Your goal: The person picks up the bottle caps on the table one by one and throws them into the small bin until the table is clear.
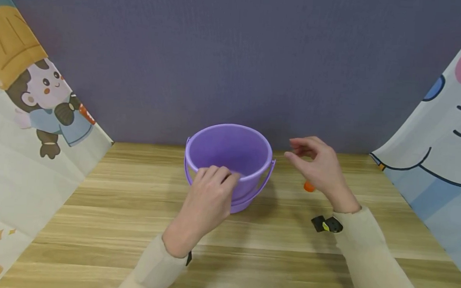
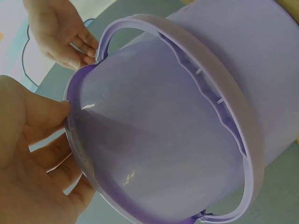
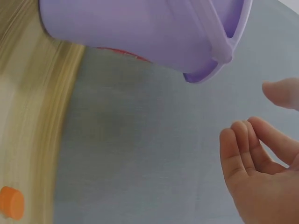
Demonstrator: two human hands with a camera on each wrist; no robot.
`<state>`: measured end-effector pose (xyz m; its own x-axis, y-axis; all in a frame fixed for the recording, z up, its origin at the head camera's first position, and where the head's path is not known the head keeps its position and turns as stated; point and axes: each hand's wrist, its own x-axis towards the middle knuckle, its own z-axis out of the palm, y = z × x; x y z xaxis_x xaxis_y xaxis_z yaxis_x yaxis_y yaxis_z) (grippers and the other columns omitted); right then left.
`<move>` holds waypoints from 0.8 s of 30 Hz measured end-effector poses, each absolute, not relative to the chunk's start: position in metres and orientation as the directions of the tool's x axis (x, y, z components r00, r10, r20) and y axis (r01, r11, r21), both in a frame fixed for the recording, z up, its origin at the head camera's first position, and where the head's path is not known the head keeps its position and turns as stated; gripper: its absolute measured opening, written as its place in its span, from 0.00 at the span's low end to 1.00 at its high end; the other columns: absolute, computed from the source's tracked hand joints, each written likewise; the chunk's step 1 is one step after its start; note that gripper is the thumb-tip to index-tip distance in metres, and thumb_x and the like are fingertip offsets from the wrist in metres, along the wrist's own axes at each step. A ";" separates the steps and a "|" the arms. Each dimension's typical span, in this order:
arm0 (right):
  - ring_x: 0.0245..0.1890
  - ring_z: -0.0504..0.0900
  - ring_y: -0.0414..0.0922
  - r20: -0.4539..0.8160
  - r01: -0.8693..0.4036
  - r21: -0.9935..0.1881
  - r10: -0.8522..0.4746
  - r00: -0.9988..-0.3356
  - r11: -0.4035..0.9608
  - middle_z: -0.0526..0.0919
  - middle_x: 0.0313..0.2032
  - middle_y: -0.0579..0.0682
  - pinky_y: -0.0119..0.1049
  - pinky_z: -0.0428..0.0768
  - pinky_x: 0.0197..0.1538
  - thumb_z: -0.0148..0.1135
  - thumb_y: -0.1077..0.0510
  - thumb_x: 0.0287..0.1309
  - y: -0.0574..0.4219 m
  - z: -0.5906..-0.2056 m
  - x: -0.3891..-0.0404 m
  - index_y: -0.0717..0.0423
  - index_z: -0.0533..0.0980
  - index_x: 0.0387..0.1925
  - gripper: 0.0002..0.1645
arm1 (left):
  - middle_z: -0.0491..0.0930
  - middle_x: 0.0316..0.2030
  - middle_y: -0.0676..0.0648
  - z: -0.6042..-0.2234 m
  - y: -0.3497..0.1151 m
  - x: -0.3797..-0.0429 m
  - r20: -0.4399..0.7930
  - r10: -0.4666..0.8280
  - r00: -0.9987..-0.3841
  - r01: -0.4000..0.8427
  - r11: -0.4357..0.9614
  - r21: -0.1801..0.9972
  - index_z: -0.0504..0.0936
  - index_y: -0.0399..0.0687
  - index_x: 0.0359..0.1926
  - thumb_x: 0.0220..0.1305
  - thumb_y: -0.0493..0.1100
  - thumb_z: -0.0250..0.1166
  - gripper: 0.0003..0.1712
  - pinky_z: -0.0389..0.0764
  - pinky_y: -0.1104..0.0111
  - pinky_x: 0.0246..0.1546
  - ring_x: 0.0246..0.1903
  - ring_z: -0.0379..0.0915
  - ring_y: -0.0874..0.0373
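A purple bucket [image 1: 247, 190] stands on the wooden table with its handle [image 1: 265, 180] hanging down at the near side. My left hand [image 1: 210, 195] grips the bucket's near rim. In the left wrist view the thumb of that hand [image 2: 32, 154] meets the rim, and the fingers curl at the rim's edge. To the right of the bucket, my right hand [image 1: 319, 164] is raised above the table, apart from the bucket. Its loosely bent fingers hold nothing in the right wrist view, where the palm [image 3: 271, 191] shows. Most of the bucket's inside is visible; its lower part is hidden.
A small orange round piece [image 1: 309, 187] lies on the table [image 1: 279, 259] beneath the right hand. A grey-blue panel [image 1: 235, 61] rises behind the table. Printed cloths with cartoon figures hang at the left [image 1: 25, 172] and right [image 1: 445, 142].
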<state>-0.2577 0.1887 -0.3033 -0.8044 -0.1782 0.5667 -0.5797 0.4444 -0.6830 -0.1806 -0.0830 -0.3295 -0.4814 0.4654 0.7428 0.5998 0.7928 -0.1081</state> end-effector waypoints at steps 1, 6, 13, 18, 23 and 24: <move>0.41 0.80 0.37 0.564 -0.576 -0.685 -0.174 -0.807 0.446 0.81 0.45 0.55 0.23 0.76 0.50 0.72 0.60 0.59 0.190 -0.304 -0.259 0.65 0.81 0.53 0.21 | 0.81 0.37 0.46 -0.329 -0.083 -0.180 0.741 0.465 -0.483 0.600 0.793 -0.107 0.85 0.44 0.44 0.53 0.29 0.64 0.17 0.73 0.59 0.39 0.37 0.75 0.49; 0.41 0.79 0.34 0.553 -0.553 -0.686 -0.155 -0.818 0.473 0.82 0.47 0.58 0.22 0.76 0.49 0.72 0.60 0.59 0.196 -0.310 -0.264 0.66 0.81 0.54 0.22 | 0.81 0.37 0.46 -0.329 -0.084 -0.180 0.739 0.466 -0.487 0.598 0.794 -0.107 0.85 0.44 0.44 0.53 0.29 0.63 0.17 0.73 0.59 0.40 0.37 0.75 0.49; 0.40 0.78 0.31 0.540 -0.535 -0.681 -0.150 -0.828 0.501 0.82 0.48 0.60 0.21 0.75 0.48 0.71 0.59 0.61 0.203 -0.316 -0.268 0.66 0.81 0.54 0.22 | 0.81 0.37 0.46 -0.329 -0.084 -0.180 0.742 0.466 -0.483 0.602 0.792 -0.106 0.85 0.43 0.44 0.53 0.29 0.63 0.16 0.73 0.59 0.39 0.36 0.75 0.49; 0.40 0.79 0.30 0.528 -0.517 -0.676 -0.145 -0.837 0.525 0.82 0.47 0.59 0.20 0.75 0.47 0.70 0.57 0.62 0.208 -0.319 -0.269 0.65 0.81 0.54 0.22 | 0.81 0.37 0.47 -0.329 -0.084 -0.180 0.743 0.465 -0.481 0.600 0.793 -0.108 0.85 0.44 0.43 0.53 0.29 0.63 0.16 0.72 0.59 0.39 0.36 0.75 0.49; 0.41 0.79 0.33 0.510 -0.495 -0.673 -0.139 -0.849 0.549 0.82 0.48 0.58 0.20 0.74 0.46 0.70 0.55 0.63 0.213 -0.322 -0.270 0.64 0.81 0.55 0.22 | 0.81 0.37 0.46 -0.330 -0.084 -0.181 0.745 0.465 -0.479 0.601 0.792 -0.107 0.85 0.43 0.44 0.53 0.28 0.63 0.16 0.72 0.59 0.39 0.36 0.75 0.48; 0.41 0.79 0.34 0.508 -0.493 -0.671 -0.141 -0.850 0.555 0.82 0.48 0.59 0.20 0.74 0.46 0.70 0.55 0.63 0.214 -0.323 -0.271 0.64 0.81 0.55 0.23 | 0.81 0.37 0.46 -0.330 -0.084 -0.181 0.744 0.465 -0.480 0.601 0.792 -0.108 0.85 0.43 0.44 0.53 0.29 0.63 0.16 0.72 0.59 0.39 0.36 0.75 0.48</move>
<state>-0.2707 0.2140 -0.3225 -0.8498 -0.1412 0.5079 -0.4929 0.5545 -0.6705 -0.1811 -0.0835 -0.3297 -0.4795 0.4648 0.7443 0.6007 0.7922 -0.1077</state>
